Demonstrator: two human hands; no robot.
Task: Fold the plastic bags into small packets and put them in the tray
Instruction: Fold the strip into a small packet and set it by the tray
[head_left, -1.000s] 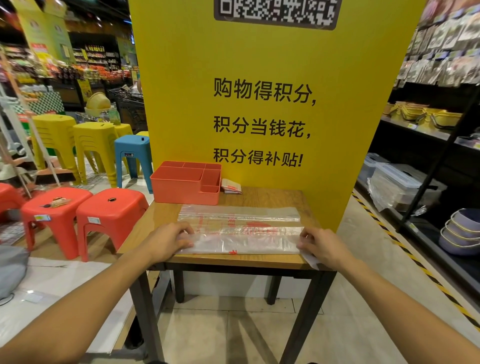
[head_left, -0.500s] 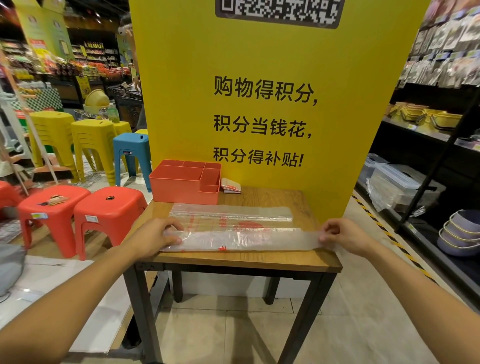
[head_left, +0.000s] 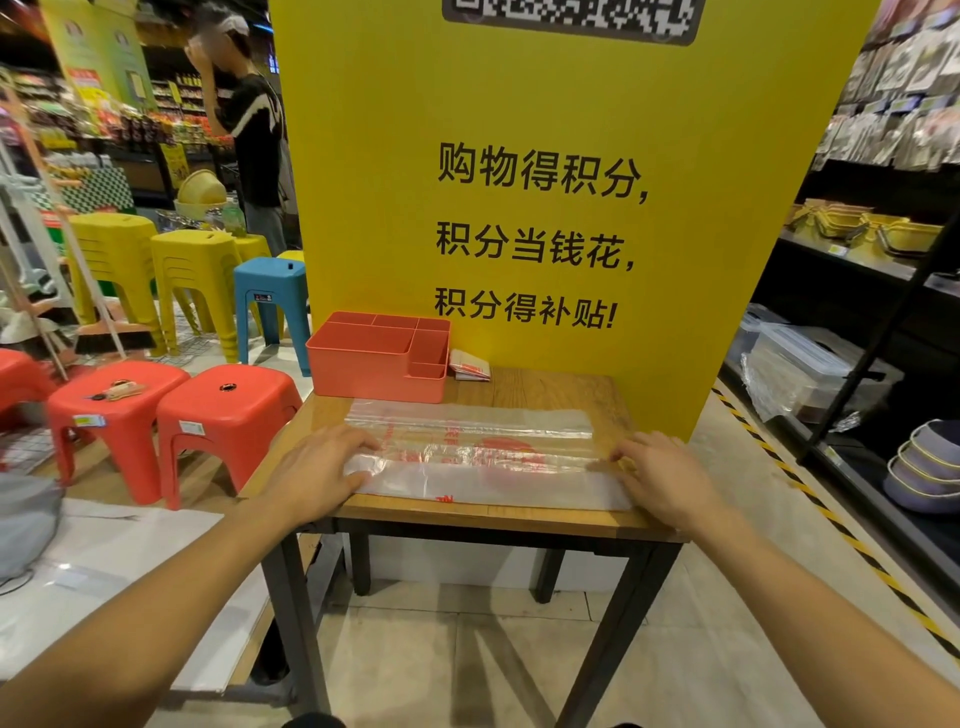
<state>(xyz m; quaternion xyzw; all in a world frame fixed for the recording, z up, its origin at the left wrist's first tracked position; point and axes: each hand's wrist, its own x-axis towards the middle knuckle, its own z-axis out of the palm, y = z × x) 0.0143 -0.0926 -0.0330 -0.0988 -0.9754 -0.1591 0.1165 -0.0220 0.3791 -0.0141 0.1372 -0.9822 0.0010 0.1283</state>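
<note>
A clear plastic bag (head_left: 483, 467) with red print lies flat across the wooden table (head_left: 519, 517), folded lengthwise into a long strip. My left hand (head_left: 317, 475) presses flat on its left end. My right hand (head_left: 660, 475) presses flat on its right end, fingers spread. An orange tray (head_left: 358, 376) with several compartments stands at the table's back left. A small folded packet (head_left: 470, 366) lies just right of the tray, against the yellow board.
A tall yellow sign board (head_left: 545, 208) rises behind the table. Red stools (head_left: 223, 410), yellow stools and a blue stool (head_left: 270, 301) stand to the left. A person (head_left: 254, 135) stands at the far left back. Shelves with bowls and containers line the right side.
My right hand came back from beyond the table's right edge and now lies flat on the bag's right end. The left hand stays on the left end. A person has come into view behind the stools.
</note>
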